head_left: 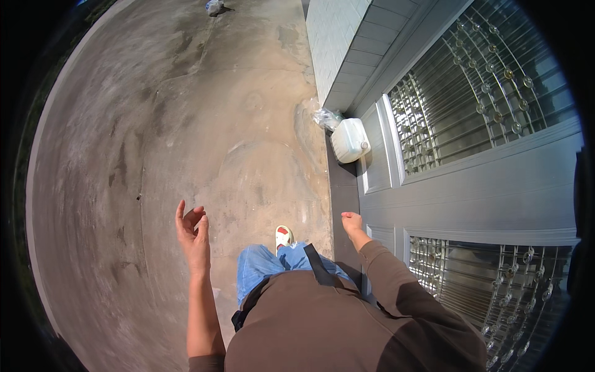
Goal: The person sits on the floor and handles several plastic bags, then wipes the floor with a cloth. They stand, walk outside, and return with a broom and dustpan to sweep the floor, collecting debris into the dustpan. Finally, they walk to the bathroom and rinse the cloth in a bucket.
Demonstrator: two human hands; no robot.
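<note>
Over on the left, the left hand point(194, 232) is up above the bare concrete ground point(248, 105), its fingers loosely curled and parted from each other, nothing but air around them. Across to the right, here's the right hand point(351, 221), out in front of a brown sleeve point(387, 266) and near the grey door point(471, 180); its fingers bend inward, but whether they're pressed together or wrapped round something, I can't tell.

Beyond that hand, a crumpled clear plastic bag point(327, 118) comes first, right up against a whitish plastic jug point(351, 141). The jug sits by the foot of the door, well apart from the left hand: boxy, rounded corners, cap facing the right, one side bright in the sun. Next along, the door, with glass panes behind rows of bars and beads.

Now the hard bits, left to right: a pale bundle point(215, 7) at the top edge, too small to identify; one light shoe point(283, 236) with red showing, partly covered by the blue jeans point(255, 266); and the door, running off into the dark rim.
</note>
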